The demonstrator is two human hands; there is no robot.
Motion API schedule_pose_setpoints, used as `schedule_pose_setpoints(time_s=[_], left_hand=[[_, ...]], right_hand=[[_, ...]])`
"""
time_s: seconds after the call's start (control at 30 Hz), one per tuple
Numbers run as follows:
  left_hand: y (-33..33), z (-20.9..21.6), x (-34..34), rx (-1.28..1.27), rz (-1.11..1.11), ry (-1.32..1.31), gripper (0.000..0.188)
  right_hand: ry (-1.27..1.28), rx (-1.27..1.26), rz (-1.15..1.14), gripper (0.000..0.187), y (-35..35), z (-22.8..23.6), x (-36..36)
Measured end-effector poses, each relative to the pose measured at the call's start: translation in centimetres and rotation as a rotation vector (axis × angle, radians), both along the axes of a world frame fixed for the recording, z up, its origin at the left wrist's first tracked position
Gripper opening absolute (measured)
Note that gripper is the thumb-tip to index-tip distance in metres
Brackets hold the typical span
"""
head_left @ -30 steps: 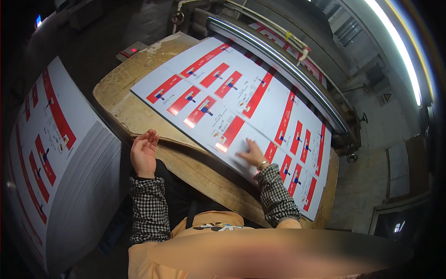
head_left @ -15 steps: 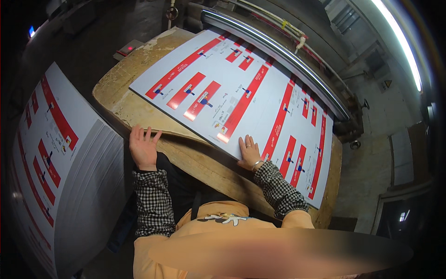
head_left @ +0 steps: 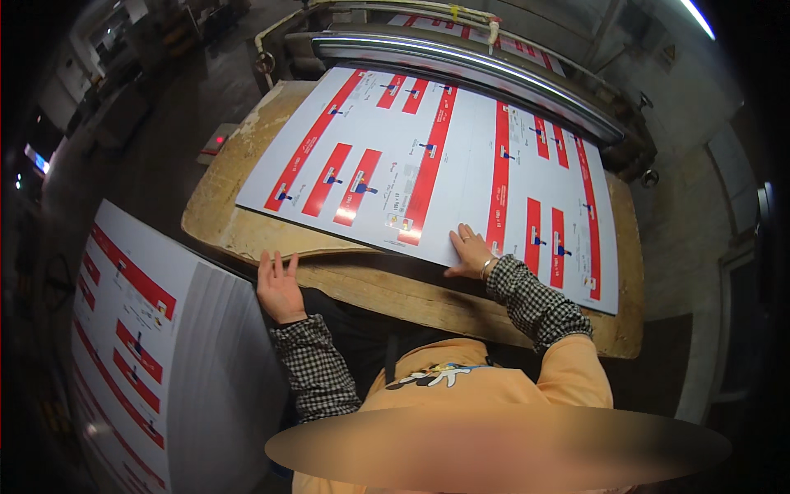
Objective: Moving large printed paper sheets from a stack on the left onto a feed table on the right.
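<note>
Paper, in a broad white sheet (head_left: pixel 471 169) with red bands and small blue figures, is lying on a worn tan wooden surface (head_left: pixel 226 202), its far edge running up toward a long shiny metal roller (head_left: pixel 469 70); whether the two are touching cannot be told. The bare right hand (head_left: pixel 471 252), showing beyond a black-and-white checked sleeve (head_left: pixel 536 298), is resting at the sheet's near edge, just right of the middle, its grip opened out, fingers extended and clasping nothing. The left hand (head_left: pixel 281 290) is lying by the surface's near edge, fingers spread, grip loose and holding nothing visible, near a tall stack of similar printed white sheets (head_left: pixel 214 354). For good handling, the right hand should probably be pressing lightly and evenly, so that the sheet is lying flat and square to the roller without creasing or skewing. The left hand would do well to be guiding the left part of that near edge, and both hands should be working well clear of the roller.
</note>
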State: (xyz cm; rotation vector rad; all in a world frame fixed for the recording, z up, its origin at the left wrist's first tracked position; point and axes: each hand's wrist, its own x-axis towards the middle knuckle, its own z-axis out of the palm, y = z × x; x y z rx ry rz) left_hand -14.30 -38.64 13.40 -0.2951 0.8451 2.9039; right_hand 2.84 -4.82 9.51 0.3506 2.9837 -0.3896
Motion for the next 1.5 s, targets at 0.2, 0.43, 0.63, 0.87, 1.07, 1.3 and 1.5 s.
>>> schedule_pose_setpoints(time_s=[0.2,0.43,0.63,0.87,1.07,1.3,1.5], left_hand=[[0.9,0.4,0.9,-0.082,-0.029,0.02,0.081],[1.1,0.6,1.2,-0.118,-0.042,0.021,0.088],[1.3,1.3,1.1,-0.117,-0.006,0.006,0.09],[1.0,0.7,0.7,-0.1,0.007,-0.01,0.091],[1.0,0.2,0.5,-0.053,0.032,0.013,0.092],[0.8,0.0,0.8,-0.053,-0.04,0.049,0.092],[1.5,0.0,0.7,-0.063,-0.009,0.021,0.091]], right_hand=[[-0.256,-0.14,0.044,0.036,1.4,3.2,0.3],[0.314,-0.363,-0.09,0.017,3.0,7.3,0.9],[0.266,-0.339,-0.022,0.013,1.6,2.7,2.1],[-0.114,-0.307,-0.139,0.018,2.2,2.5,-0.7],[0.025,-0.034,-0.153,0.058,4.6,-1.3,-4.8],[-0.005,-0.042,0.11,0.068,0.1,1.6,-0.8],[0.137,-0.481,0.014,0.02,2.5,5.4,-1.6]])
